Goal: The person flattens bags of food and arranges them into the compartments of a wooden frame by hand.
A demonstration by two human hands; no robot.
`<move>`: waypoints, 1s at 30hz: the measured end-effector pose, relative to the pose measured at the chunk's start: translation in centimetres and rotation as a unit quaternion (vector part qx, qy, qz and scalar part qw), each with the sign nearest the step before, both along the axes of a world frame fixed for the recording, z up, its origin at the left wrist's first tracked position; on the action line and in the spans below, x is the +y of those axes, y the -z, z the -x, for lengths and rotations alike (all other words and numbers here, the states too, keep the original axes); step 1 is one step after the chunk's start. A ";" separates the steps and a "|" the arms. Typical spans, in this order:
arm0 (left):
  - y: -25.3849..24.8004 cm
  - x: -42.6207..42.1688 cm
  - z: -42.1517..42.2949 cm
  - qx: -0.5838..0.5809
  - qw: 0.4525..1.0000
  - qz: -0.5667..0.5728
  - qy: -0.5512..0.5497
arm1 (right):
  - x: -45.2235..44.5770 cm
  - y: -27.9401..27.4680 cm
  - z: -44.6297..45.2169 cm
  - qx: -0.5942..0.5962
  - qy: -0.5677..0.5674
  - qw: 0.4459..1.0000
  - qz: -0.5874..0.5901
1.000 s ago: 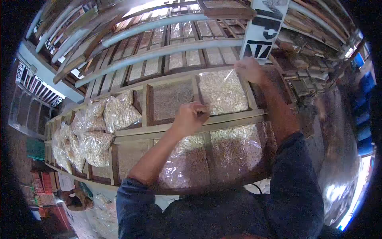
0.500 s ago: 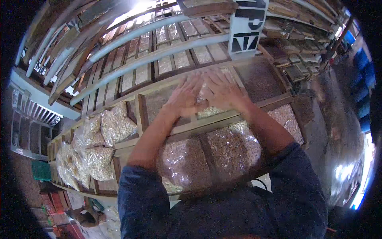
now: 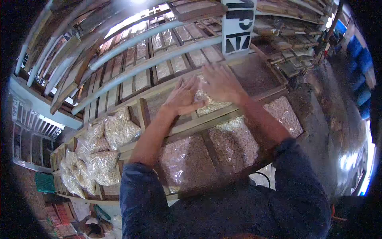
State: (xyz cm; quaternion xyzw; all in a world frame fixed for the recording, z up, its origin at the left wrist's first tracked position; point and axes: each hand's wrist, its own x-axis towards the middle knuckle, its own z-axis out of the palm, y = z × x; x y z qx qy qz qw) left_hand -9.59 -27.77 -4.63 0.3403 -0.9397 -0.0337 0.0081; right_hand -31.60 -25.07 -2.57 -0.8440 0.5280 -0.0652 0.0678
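A clear plastic bag of pale beans or grains (image 3: pixel 211 107) lies in a compartment of the wooden tray (image 3: pixel 215 118), partly covered by my hands. My left hand (image 3: pixel 184 97) is laid flat at the left side of this bag, thumb out toward the right. Over the bag's upper right part is my right hand (image 3: pixel 223 84), open with fingers outstretched and smeared by motion. Closer to my body, flattened bags fill the near compartments: one at left (image 3: pixel 186 159), one in the middle (image 3: pixel 234 141) and one at right (image 3: pixel 283 115).
Several plump filled bags (image 3: pixel 105 167) are heaped on the tray's left part. Beyond the tray, a rack (image 3: pixel 163 65) with pale bars holds rows of filled trays. A white post with black markings (image 3: pixel 237 30) rises at the back. A person (image 3: pixel 95 227) is at lower left.
My right hand has shifted slightly up and left in view, and my left hand slightly left, exposing more of the bag between them. The whole view has tilted a little.
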 end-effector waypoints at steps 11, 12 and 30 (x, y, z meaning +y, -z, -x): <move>1.0 -1.8 -0.3 -0.044 0.999 -0.025 0.019 | 3.2 -4.7 -2.3 0.029 0.011 0.991 -0.132; 0.2 -1.6 -0.4 -0.044 0.999 -0.023 0.022 | 3.1 -4.2 -2.6 0.029 0.014 0.991 -0.130; 0.4 4.1 -5.1 0.148 0.984 0.076 -0.067 | -0.1 0.9 1.7 0.176 0.126 0.968 0.125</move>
